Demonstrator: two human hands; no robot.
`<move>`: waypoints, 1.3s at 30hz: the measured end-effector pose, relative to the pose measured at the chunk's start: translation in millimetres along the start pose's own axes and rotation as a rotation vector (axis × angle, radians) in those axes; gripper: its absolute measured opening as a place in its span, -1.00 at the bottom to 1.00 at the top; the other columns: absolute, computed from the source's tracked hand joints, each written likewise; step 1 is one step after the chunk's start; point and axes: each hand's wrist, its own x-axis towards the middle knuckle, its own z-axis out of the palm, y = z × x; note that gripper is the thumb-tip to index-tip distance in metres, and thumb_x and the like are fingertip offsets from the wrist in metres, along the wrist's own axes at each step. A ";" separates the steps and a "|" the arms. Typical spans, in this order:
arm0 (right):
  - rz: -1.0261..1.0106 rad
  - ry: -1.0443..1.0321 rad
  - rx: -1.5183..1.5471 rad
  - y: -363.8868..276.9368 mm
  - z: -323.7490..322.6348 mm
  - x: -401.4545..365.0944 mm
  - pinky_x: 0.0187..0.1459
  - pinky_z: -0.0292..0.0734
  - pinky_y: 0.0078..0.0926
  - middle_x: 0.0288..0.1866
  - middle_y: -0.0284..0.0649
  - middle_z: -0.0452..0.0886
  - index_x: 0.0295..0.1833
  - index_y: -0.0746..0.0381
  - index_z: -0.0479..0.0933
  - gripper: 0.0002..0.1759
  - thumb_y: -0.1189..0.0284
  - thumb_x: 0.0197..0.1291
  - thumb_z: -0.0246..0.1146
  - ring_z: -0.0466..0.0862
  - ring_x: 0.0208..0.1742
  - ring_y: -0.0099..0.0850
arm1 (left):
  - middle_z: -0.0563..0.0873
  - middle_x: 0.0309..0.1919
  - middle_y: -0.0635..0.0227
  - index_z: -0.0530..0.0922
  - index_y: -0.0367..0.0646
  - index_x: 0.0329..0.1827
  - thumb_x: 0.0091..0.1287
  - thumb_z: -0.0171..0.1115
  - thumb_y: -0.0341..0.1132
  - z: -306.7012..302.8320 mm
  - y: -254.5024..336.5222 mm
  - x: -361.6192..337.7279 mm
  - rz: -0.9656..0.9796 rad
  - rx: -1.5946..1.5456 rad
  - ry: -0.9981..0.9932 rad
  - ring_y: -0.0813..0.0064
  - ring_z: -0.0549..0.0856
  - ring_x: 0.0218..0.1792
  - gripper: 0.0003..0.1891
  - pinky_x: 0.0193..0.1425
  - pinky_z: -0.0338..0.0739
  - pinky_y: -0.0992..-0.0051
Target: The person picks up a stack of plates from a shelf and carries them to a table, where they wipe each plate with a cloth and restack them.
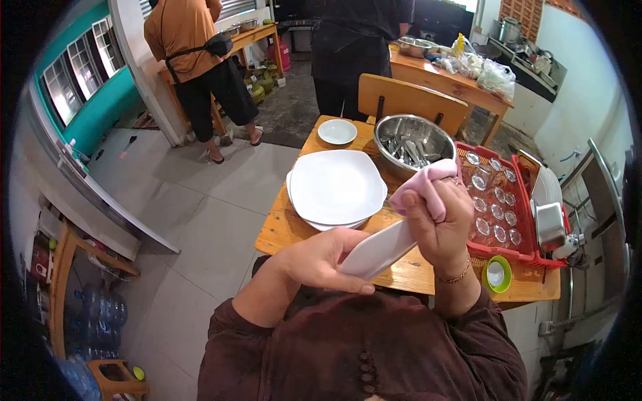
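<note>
Feed from the head cam: left hand (321, 260) is clamped on the near-left part of a white plate (380, 250), thumb on the near side, other fingers partly hidden behind it. Plate is off the table, tilted, seen nearly edge-on. Right hand (445, 224) has its fingers curled shut around a pink cloth (428, 190) at the plate's upper end; whether the fingertips press the far face, I can't tell. My take on doing this well: let the left grip carry the weight, pinch the rim through cloth with the right, use light even pressure and work the corners slowly. Glaze could slip if both grips loosen together. I'd also hold it clear of the stacked plates (338, 187), just beyond, since a knock could chip an edge. Surface: wooden table (274, 230), small white dish (337, 131) past the stack, steel bowl (435, 134) of cutlery (411, 155) right of it, then a red crate (508, 256) with clear glasses (499, 232). Green bowl (487, 275) sits near the crate's close edge. Room: pale tiled floor (214, 220), wooden chair (411, 100) across the table, two people beyond, one in an orange top (187, 33), one in black (354, 53), both well apart from my hands.
</note>
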 end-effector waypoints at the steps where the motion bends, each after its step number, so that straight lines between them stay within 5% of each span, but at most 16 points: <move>1: -0.006 0.020 0.012 -0.9 3.0 0.0 -0.25 0.41 -0.36 -0.44 -0.18 0.60 -0.33 0.30 0.61 -0.82 0.40 0.22 0.30 0.57 -0.38 -0.26 | 0.62 -0.06 0.38 0.38 -0.28 0.34 0.20 0.41 -0.31 2.0 -0.7 -3.2 0.008 0.052 0.021 0.58 0.56 -0.03 -0.35 0.10 0.47 0.47; 5: 0.023 0.136 0.076 7.2 18.4 -0.1 -0.19 0.45 -0.31 -0.35 -0.13 0.62 -0.28 0.33 0.61 -0.82 0.40 0.27 0.27 0.60 -0.30 -0.24 | 0.65 0.02 0.34 0.50 -0.33 0.20 0.27 0.33 -0.44 14.7 11.2 -13.5 -0.238 -0.171 0.203 0.55 0.57 0.05 -0.57 0.14 0.47 0.50; 11: 0.533 0.232 0.907 -9.9 7.2 -7.6 -0.12 0.56 -0.35 -0.07 -0.06 0.64 -0.09 0.36 0.59 -0.77 0.41 0.33 0.18 0.65 -0.11 -0.27 | 0.67 0.01 0.38 0.55 -0.33 0.15 0.31 0.28 -0.47 15.3 8.7 -14.0 -0.025 -0.177 0.490 0.59 0.61 0.02 -0.66 0.10 0.51 0.49; 14: 0.201 -0.154 0.447 -16.2 16.8 -22.6 0.06 0.49 -0.18 0.03 0.01 0.60 0.08 0.33 0.53 -0.60 0.34 0.18 0.25 0.60 0.02 -0.10 | 0.65 -0.04 0.37 0.49 -0.32 0.17 0.37 0.13 -0.50 11.2 8.6 -7.6 -0.045 -0.062 0.504 0.63 0.59 -0.01 -0.69 0.09 0.51 0.54; 15: 0.080 -0.169 0.290 -26.2 25.9 -15.2 0.14 0.39 -0.06 0.06 0.02 0.59 0.05 0.29 0.55 -0.58 0.27 0.13 0.28 0.55 0.08 -0.01 | 0.65 -0.05 0.37 0.50 -0.32 0.16 0.37 0.13 -0.51 12.5 6.8 -5.2 0.082 0.008 0.486 0.62 0.60 -0.02 -0.69 0.08 0.51 0.53; 17: -0.008 -0.148 0.254 -32.2 42.2 -7.9 0.26 0.19 0.13 0.12 0.04 0.55 0.02 0.22 0.59 -0.53 0.15 0.05 0.32 0.45 0.18 0.14 | 0.67 -0.09 0.37 0.51 -0.31 0.14 0.36 0.13 -0.53 14.4 4.1 0.5 0.341 0.155 0.444 0.60 0.61 -0.03 -0.71 0.08 0.52 0.51; 22: -0.123 -0.038 0.148 12.5 43.1 9.2 0.48 -0.29 0.19 0.34 0.10 0.40 0.13 0.21 0.57 -0.54 0.13 0.26 0.17 0.18 0.46 0.25 | 0.68 -0.11 0.35 0.54 -0.33 0.07 0.35 0.15 -0.51 16.7 19.3 2.1 0.058 0.131 0.495 0.64 0.60 -0.06 -0.75 0.07 0.50 0.54; 24: -0.112 0.062 0.079 16.8 37.7 20.4 0.50 -0.39 0.11 0.37 0.15 0.36 0.17 0.24 0.54 -0.57 0.22 0.32 0.11 0.10 0.50 0.26 | 0.69 -0.11 0.34 0.54 -0.33 0.10 0.34 0.16 -0.51 17.5 17.2 3.8 0.129 0.076 0.516 0.63 0.61 -0.05 -0.73 0.07 0.51 0.53; 27: 0.002 0.162 -0.056 50.4 37.4 17.0 0.47 -0.02 -0.06 0.30 0.07 0.44 0.16 0.29 0.53 -0.62 0.29 0.39 0.07 0.34 0.41 0.00 | 0.70 -0.06 0.30 0.53 -0.33 0.14 0.33 0.19 -0.52 19.0 25.3 -1.4 0.172 0.038 0.565 0.59 0.62 -0.02 -0.68 0.09 0.51 0.50; 29: 0.506 0.158 0.672 58.2 41.7 10.1 0.25 0.35 -0.40 0.15 -0.09 0.55 0.14 0.35 0.52 -0.63 0.30 0.47 0.03 0.51 0.18 -0.36 | 0.69 -0.01 0.27 0.53 -0.33 0.17 0.31 0.21 -0.51 12.3 28.9 -6.9 0.180 0.025 0.580 0.55 0.63 0.01 -0.65 0.12 0.51 0.49; 30: 0.576 0.006 0.603 65.3 33.7 2.3 0.01 0.45 -0.61 -0.03 -0.22 0.59 0.12 0.40 0.51 -0.59 0.25 0.50 0.02 0.51 -0.01 -0.56 | 0.69 0.01 0.26 0.52 -0.33 0.18 0.31 0.23 -0.51 9.3 25.4 -9.6 0.177 0.007 0.575 0.53 0.63 0.02 -0.64 0.13 0.51 0.48; 36: 0.689 0.122 0.661 96.5 26.4 -14.1 0.08 0.47 -0.52 -0.05 -0.21 0.61 0.22 0.38 0.47 -0.57 0.27 0.49 0.04 0.55 0.01 -0.51 | 0.68 0.05 0.22 0.51 -0.31 0.22 0.22 0.28 -0.58 -2.5 12.8 -7.3 0.237 -0.197 0.660 0.43 0.65 0.06 -0.55 0.19 0.50 0.41; 39: 0.738 0.357 0.850 95.4 17.8 -10.6 0.05 0.53 -0.49 -0.02 -0.20 0.60 0.34 0.35 0.35 -0.52 0.26 0.48 0.05 0.59 0.03 -0.46 | 0.67 0.06 0.22 0.50 -0.30 0.23 0.17 0.27 -0.62 -11.5 20.8 -12.4 0.286 -0.287 0.666 0.40 0.64 0.09 -0.51 0.22 0.49 0.39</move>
